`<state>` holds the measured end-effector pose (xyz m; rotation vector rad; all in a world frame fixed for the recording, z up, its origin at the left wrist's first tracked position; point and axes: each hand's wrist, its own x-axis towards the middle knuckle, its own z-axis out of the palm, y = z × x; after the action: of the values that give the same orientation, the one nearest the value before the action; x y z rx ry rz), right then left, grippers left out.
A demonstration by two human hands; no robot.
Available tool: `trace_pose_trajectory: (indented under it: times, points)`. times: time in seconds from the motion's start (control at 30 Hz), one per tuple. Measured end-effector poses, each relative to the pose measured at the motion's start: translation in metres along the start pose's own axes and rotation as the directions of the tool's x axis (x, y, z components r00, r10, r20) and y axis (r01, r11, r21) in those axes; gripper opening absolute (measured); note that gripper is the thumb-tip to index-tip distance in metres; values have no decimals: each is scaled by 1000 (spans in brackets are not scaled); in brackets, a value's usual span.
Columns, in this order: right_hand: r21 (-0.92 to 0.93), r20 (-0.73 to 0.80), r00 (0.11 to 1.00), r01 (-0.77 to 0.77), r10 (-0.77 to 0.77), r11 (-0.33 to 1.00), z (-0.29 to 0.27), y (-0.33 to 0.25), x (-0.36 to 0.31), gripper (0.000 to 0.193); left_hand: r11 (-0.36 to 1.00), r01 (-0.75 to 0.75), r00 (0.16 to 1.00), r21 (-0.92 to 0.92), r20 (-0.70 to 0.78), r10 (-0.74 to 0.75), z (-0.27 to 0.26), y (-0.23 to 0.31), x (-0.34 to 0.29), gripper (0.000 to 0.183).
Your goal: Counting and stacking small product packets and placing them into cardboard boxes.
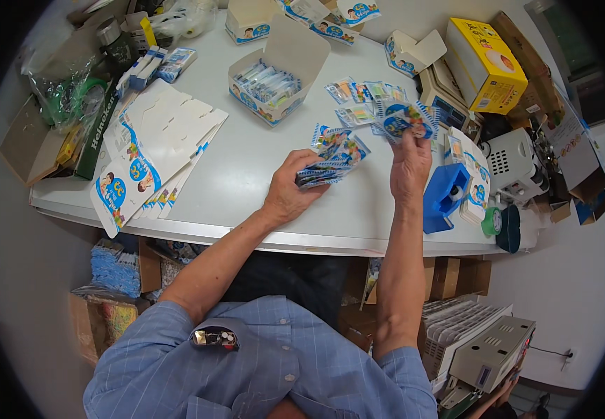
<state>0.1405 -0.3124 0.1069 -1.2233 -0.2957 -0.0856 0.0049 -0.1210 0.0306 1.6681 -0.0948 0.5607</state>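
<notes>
At table centre, left hand [290,194] grips a stack of blue-white sachets [332,162]; right hand [410,162] pinches more sachets [402,117] at 1 o'clock. Loose sachets [358,94] remain ungathered at 12 o'clock; open carton [269,77] at 11 o'clock looks part-filled.

blue-white sachets [330,164] mid-table; open carton [274,73] behind; yellow box [487,66] right
</notes>
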Motion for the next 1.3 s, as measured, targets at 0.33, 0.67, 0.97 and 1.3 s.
trace_pose_trajectory:
  times: [0.33, 0.67, 0.97, 1.3]
  points:
    - [-301, 126, 969, -168, 213, 939, -11, 22, -35, 27, 996, -87, 983, -11, 163, 87, -10, 10, -9, 55]
    - [-36, 182, 960, -211, 214, 977, 12, 68, -105, 60, 999, 21, 977, -44, 212, -12, -2, -4, -7, 62]
    - [-142, 287, 957, -6, 47, 990, 25, 74, -107, 63, 985, 6, 984, 171, 173, -36, -6, -1, -11, 135]
    - [-328, 395, 880, -135, 265, 935, 38, 55, -98, 76, 981, 53, 987, 188, 141, -80, -16, -8, -17, 84]
